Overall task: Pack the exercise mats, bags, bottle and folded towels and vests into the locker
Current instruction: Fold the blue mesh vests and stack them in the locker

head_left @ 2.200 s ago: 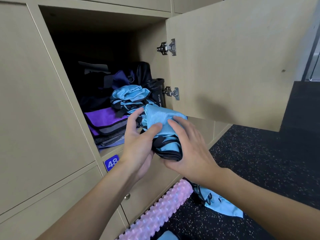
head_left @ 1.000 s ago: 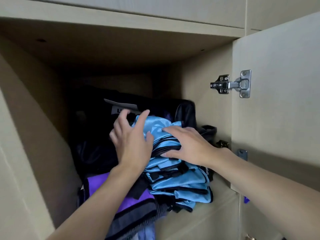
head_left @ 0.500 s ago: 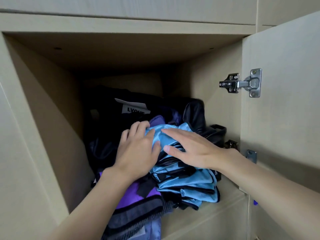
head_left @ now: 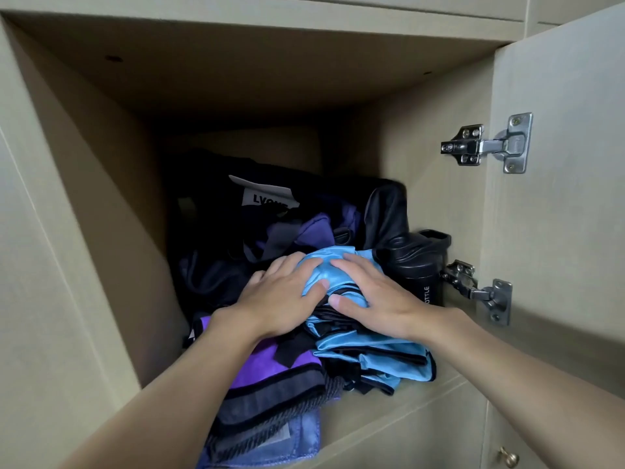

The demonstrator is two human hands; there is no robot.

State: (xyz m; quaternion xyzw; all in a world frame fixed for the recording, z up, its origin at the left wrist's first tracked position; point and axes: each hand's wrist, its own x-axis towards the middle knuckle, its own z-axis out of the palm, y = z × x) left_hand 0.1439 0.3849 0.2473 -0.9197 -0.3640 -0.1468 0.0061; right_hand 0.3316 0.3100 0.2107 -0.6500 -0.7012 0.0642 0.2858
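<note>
Inside the beige locker (head_left: 84, 204), a pile of folded blue vests (head_left: 375, 353) with black trim lies at the front right. My left hand (head_left: 280, 299) and my right hand (head_left: 368, 296) press flat on the top blue vest (head_left: 326, 269), fingers fairly straight. Left of the pile lie folded purple and grey towels (head_left: 267, 384). A black bottle (head_left: 421, 265) stands against the right wall. Black bags (head_left: 230, 231), one with a white label, fill the back.
The locker door (head_left: 568, 164) stands open on the right, on two metal hinges (head_left: 487, 147). A lower door with a small knob (head_left: 509, 456) shows at the bottom right. The upper half of the locker is open space.
Both hands have carried the folded blue vest from outside into the locker, laid it on the vest pile and pushed down on it. The view has moved closer in.
</note>
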